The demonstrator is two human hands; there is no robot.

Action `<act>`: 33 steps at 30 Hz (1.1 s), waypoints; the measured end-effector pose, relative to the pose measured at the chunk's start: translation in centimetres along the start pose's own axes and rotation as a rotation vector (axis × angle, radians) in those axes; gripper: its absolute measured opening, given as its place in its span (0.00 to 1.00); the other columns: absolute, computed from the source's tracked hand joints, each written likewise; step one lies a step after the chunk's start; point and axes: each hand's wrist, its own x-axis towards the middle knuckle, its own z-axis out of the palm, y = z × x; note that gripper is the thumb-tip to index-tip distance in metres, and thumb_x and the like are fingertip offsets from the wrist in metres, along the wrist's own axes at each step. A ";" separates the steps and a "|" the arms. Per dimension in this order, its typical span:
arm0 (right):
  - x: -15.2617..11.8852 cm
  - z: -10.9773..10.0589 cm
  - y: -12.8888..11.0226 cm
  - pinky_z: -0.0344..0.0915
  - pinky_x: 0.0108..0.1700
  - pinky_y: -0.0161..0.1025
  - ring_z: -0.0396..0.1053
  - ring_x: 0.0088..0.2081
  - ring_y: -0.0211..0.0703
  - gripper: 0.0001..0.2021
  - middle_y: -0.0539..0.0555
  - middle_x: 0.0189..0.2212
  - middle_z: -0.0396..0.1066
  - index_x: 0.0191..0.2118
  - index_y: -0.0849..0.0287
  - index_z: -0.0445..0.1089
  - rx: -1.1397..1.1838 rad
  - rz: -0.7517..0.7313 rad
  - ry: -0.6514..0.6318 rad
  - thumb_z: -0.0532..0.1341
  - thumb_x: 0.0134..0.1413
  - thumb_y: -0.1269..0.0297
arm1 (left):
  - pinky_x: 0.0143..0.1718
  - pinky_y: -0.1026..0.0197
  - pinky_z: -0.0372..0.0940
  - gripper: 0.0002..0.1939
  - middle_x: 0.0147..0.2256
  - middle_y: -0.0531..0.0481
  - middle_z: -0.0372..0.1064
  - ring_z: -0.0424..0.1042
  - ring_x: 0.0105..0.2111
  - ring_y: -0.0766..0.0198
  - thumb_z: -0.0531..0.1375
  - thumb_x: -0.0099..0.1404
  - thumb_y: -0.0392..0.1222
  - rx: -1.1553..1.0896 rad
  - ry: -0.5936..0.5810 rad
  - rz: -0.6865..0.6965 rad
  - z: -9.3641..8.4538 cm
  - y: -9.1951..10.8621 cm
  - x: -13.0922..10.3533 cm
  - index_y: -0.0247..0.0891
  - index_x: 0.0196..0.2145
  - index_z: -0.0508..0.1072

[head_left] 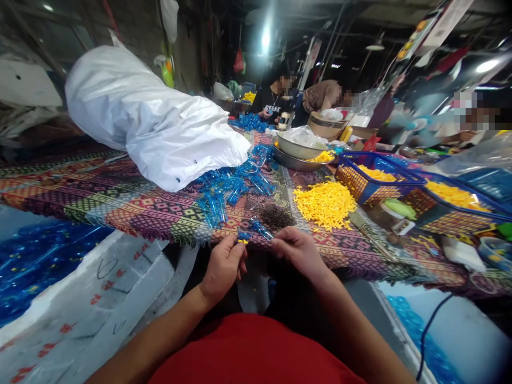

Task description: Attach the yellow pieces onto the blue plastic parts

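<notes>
Near the front edge of the cloth-covered table, my left hand point(224, 262) pinches a small yellow plastic piece point(242, 242). A bit of blue shows just above that piece; whether the two are joined I cannot tell. My right hand point(301, 253) has its thumb and fingertips closed on one end of a clear blue plastic piece point(261, 229), which points up and to the left. Just beyond lies a heap of small dark parts point(277, 217). Loose clear blue plastic pieces point(216, 205) are spread to the left, and a pile of small yellow pieces point(325, 205) is to the right.
A large white sack point(160, 112) lies across the table's left side. Blue baskets point(380, 160) of yellow pieces stand at right, near stacked metal bowls point(300, 146). Foam boxes of blue pieces point(36, 266) flank me below the table. Other people point(276, 98) sit beyond.
</notes>
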 end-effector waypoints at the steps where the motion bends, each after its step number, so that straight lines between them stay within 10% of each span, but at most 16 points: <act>1: 0.3 -1.2 0.9 0.58 0.23 0.32 0.63 0.21 0.35 0.09 0.48 0.19 0.65 0.25 0.59 0.66 -0.175 -0.050 0.107 0.60 0.49 0.60 | 0.14 0.68 0.54 0.12 0.17 0.56 0.61 0.61 0.14 0.69 0.50 0.63 0.48 -0.044 0.024 -0.027 -0.2 -0.2 0.2 0.37 0.28 0.64; 7: 1.5 -5.5 5.5 0.56 0.30 0.36 0.66 0.30 0.43 0.11 0.56 0.27 0.69 0.23 0.60 0.68 -1.062 -0.094 0.156 0.56 0.53 0.64 | 0.18 0.66 0.63 0.11 0.25 0.51 0.67 0.68 0.18 0.68 0.54 0.60 0.45 -0.388 -0.004 -0.157 -1.3 -0.4 0.7 0.33 0.32 0.65; 20: 4.8 3.2 -0.9 0.61 0.35 0.39 0.69 0.36 0.49 0.07 0.62 0.32 0.72 0.33 0.62 0.70 -1.091 -0.216 -0.145 0.55 0.54 0.68 | 0.31 0.58 0.69 0.12 0.34 0.49 0.67 0.72 0.27 0.65 0.62 0.52 0.38 -0.597 -0.031 -0.156 -1.9 0.5 -0.2 0.33 0.36 0.71; 28: 1.4 3.4 -2.3 0.63 0.26 0.34 0.67 0.26 0.38 0.13 0.53 0.30 0.73 0.39 0.60 0.70 0.327 0.033 -0.042 0.63 0.46 0.61 | 0.33 0.61 0.68 0.17 0.38 0.48 0.71 0.71 0.31 0.65 0.60 0.53 0.36 -0.451 -0.011 -0.038 -1.3 2.2 -0.6 0.35 0.43 0.71; 33: 0.0 4.3 -2.9 0.58 0.21 0.31 0.65 0.24 0.35 0.15 0.53 0.30 0.72 0.37 0.60 0.71 0.733 0.166 -0.050 0.67 0.40 0.62 | 0.34 0.63 0.67 0.19 0.41 0.49 0.71 0.71 0.34 0.63 0.59 0.54 0.35 -0.356 -0.033 0.000 -0.5 2.9 -0.9 0.38 0.45 0.71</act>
